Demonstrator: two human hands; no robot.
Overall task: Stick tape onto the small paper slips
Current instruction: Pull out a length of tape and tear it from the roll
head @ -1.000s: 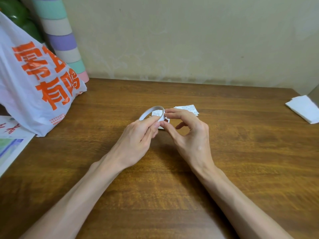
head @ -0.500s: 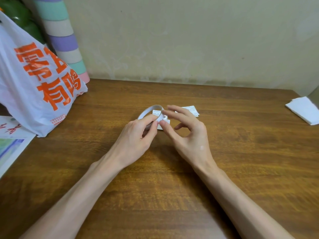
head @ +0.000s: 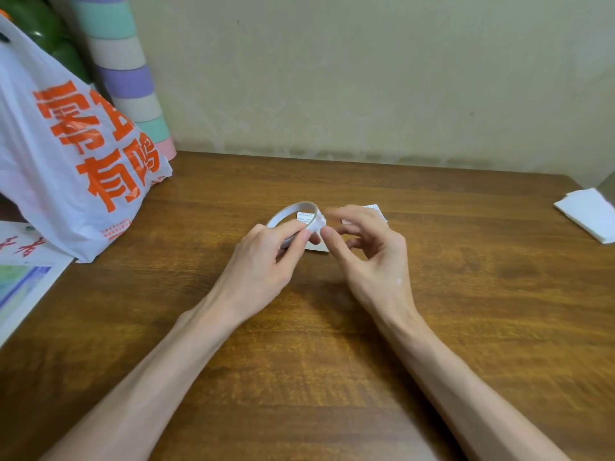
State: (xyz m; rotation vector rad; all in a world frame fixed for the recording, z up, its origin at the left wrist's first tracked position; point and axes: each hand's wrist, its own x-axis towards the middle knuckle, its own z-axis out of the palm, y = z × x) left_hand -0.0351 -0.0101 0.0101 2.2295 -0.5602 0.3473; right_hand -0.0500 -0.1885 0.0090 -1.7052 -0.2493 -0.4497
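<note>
A person is sitting at a brown wooden table [head: 332, 377] with both bare arms reaching up into the middle of the picture. The left hand [head: 263, 261] is gripping a thin white tape roll [head: 291, 211] just above the table. Its thumb and fingers are curling round the near side of the ring and pinching it. The ring is tilting, so its open hole is showing.

The right hand [head: 376, 261] is hanging just to the right of the tape roll. Its thumb is touching or almost touching the right edge of the ring, where a small white bit is sticking out. The fingers are curling and looking blurry, so it is not clear if this hand is pinching the tape or just touching it.

One small paper slip [head: 306, 217] with tiny print is showing through the hole of the ring. Another paper slip [head: 374, 207] is lying flat on the table behind the right hand's fingers. A white corner [head: 317, 247] is peeking out under the two hands, lying on the table.

At the left side, a white plastic bag [head: 66, 168] with big orange letters is sitting on the table. Behind it, in the upper left, a striped tube [head: 128, 78] in green, purple and cream is leaning on the wall. Printed paper [head: 20, 287] is lying at the left edge. A folded white tissue [head: 587, 216] is lying at the right edge
</note>
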